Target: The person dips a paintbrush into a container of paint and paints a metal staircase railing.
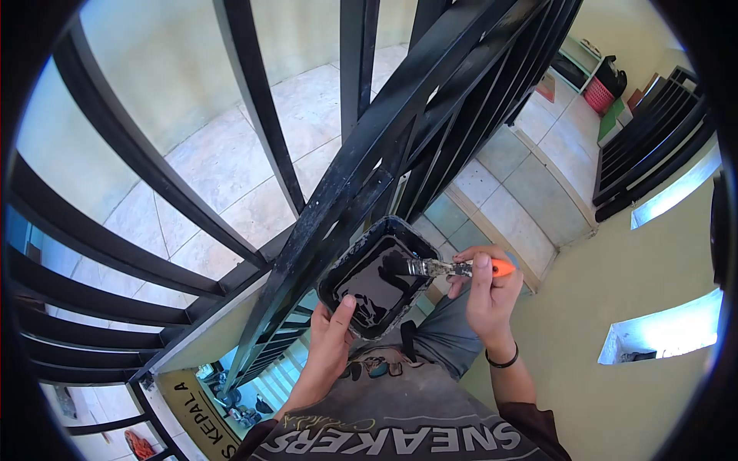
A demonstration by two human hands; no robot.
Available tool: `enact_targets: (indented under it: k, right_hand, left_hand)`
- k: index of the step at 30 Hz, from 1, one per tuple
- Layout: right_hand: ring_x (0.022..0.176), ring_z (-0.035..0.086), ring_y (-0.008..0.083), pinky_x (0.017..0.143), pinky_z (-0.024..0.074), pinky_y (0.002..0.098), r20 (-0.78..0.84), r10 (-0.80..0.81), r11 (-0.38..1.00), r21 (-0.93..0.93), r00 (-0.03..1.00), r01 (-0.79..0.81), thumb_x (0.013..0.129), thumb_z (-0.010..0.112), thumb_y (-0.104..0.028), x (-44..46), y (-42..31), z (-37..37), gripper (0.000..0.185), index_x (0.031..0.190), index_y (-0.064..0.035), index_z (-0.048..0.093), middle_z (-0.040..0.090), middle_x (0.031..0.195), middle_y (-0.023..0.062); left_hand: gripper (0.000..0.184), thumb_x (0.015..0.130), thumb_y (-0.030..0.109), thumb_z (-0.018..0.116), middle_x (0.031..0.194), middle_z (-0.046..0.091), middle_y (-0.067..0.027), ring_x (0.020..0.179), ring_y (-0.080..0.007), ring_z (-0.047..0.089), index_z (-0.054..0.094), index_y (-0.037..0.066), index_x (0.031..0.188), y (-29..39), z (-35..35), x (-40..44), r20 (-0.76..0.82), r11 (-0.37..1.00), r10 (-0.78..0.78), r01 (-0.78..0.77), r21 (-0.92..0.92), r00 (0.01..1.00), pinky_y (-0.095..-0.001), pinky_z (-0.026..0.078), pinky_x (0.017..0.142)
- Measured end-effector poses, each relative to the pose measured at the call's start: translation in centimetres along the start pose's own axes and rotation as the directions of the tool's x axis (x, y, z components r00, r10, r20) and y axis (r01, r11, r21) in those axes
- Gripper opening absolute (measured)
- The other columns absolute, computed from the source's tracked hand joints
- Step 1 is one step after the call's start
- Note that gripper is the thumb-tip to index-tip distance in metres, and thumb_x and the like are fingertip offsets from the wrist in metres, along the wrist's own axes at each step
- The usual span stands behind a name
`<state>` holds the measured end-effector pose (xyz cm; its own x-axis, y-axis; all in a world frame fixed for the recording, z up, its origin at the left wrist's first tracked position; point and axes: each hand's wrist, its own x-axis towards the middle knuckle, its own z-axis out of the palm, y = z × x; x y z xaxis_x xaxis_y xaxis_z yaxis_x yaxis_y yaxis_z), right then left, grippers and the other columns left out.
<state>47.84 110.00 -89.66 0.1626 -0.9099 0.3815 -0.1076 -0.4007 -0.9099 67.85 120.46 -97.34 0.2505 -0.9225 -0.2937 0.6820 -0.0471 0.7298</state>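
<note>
My left hand [332, 332] grips the near left edge of a black paint tray [338, 274], its thumb over the rim and the fingers hidden beneath. Dark, glossy paint [369, 278] covers the tray's bottom. My right hand [492, 296] is closed around the orange handle of a paintbrush [442, 267]. The brush points left over the tray, its black bristles at the paint; whether they dip in or hover just above, I cannot tell. Just beyond the tray runs a black metal railing [338, 180] with spots and scuffs on its surface.
Tiled steps [500, 188] rise at the right toward a landing with a red basket [599, 95] and a shelf [576, 65]. A yellowish wall [573, 323] with a recessed opening [661, 326] stands to my right. Below left, the stairwell drops beside a sign [196, 415].
</note>
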Motion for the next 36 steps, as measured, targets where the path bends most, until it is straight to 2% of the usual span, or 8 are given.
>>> enact_targets:
  k: [4,10,16,19,28,31,34,36]
  right_hand:
    - [0.057,0.066,0.0118,0.050,0.0494,0.0238,0.009,0.036,0.996,0.084,0.999,-0.037,0.110,0.050,-0.018,0.7,-0.1,0.1,0.032,0.097,0.0074,0.065,0.071,0.084,0.0128]
    - [0.056,0.066,0.0126,0.050,0.0492,0.0234,-0.006,-0.068,0.998,0.011,0.998,0.069,0.110,0.050,-0.019,0.4,-1.0,0.7,0.033,0.096,0.0078,0.065,0.071,0.085,0.0126]
    - [0.057,0.066,0.0126,0.050,0.0497,0.0240,0.032,-0.001,1.000,0.011,0.999,0.000,0.110,0.050,-0.018,0.5,-1.3,0.8,0.033,0.095,0.0074,0.065,0.071,0.084,0.0118]
    - [0.056,0.064,0.0159,0.049,0.0514,0.0256,0.091,-0.030,0.997,-0.061,0.995,0.036,0.111,0.046,-0.027,0.5,-1.8,0.7,0.041,0.095,0.0067,0.062,0.067,0.087,0.0139]
    - [0.058,0.067,0.0135,0.055,0.0527,0.0246,0.053,-0.056,0.998,0.024,0.997,0.055,0.110,0.049,-0.018,0.9,-1.8,0.6,0.034,0.095,0.0084,0.065,0.071,0.088,0.0132]
    - [0.059,0.068,0.0143,0.055,0.0534,0.0248,0.012,-0.125,0.991,0.052,0.992,0.125,0.109,0.049,-0.017,0.8,-2.4,0.8,0.033,0.096,0.0087,0.065,0.071,0.089,0.0136]
    - [0.059,0.068,0.0150,0.056,0.0536,0.0249,0.071,-0.178,0.983,-0.021,0.981,0.180,0.109,0.049,-0.015,0.6,-2.1,0.4,0.031,0.098,0.0093,0.064,0.071,0.090,0.0142]
    - [0.057,0.067,0.0153,0.054,0.0528,0.0251,0.055,-0.136,0.991,-0.003,0.989,0.136,0.109,0.049,-0.018,0.7,-1.9,0.2,0.032,0.098,0.0091,0.063,0.071,0.087,0.0142]
  left_hand:
    - [0.053,0.102,0.029,0.068,0.129,0.063,-0.0123,0.112,-0.0186,0.067,0.048,-0.002,0.140,-0.1,-0.9,-0.3,0.009,1.000,0.019,-0.019,0.009,1.000,-0.0352,0.060,0.091]
    - [0.052,0.101,0.028,0.068,0.127,0.065,-0.0113,0.107,-0.0166,0.068,0.048,-0.001,0.139,0.1,-1.4,-1.0,0.003,1.000,0.007,-0.007,-0.005,1.000,-0.0325,0.060,0.084]
    - [0.047,0.101,0.029,0.069,0.117,0.068,-0.0074,0.097,-0.0122,0.070,0.052,0.002,0.135,0.8,-1.3,-1.0,0.005,0.999,0.031,-0.031,-0.010,1.000,-0.0276,0.058,0.073]
    - [0.046,0.101,0.029,0.069,0.115,0.069,-0.0065,0.093,-0.0113,0.070,0.053,0.002,0.133,0.9,-1.5,-1.2,-0.005,1.000,0.026,-0.026,-0.015,1.000,-0.0269,0.058,0.070]
    - [0.046,0.100,0.033,0.070,0.112,0.069,-0.0060,0.089,-0.0098,0.069,0.056,0.001,0.130,1.3,-1.1,-1.2,-0.013,0.997,0.072,-0.073,-0.010,0.997,-0.0250,0.055,0.067]
    - [0.048,0.100,0.034,0.071,0.111,0.069,-0.0057,0.088,-0.0090,0.069,0.056,0.001,0.130,1.2,-1.5,-1.3,-0.016,0.998,0.065,-0.065,0.021,0.998,-0.0245,0.054,0.066]
    - [0.047,0.099,0.034,0.071,0.110,0.069,-0.0050,0.087,-0.0086,0.068,0.056,0.001,0.130,1.5,-0.8,-1.4,-0.019,0.998,0.062,-0.062,0.019,0.998,-0.0242,0.053,0.065]
    - [0.046,0.100,0.034,0.070,0.109,0.069,-0.0048,0.087,-0.0086,0.068,0.056,0.002,0.130,1.6,-0.5,-1.0,-0.016,0.998,0.060,-0.060,0.012,0.998,-0.0242,0.052,0.065]
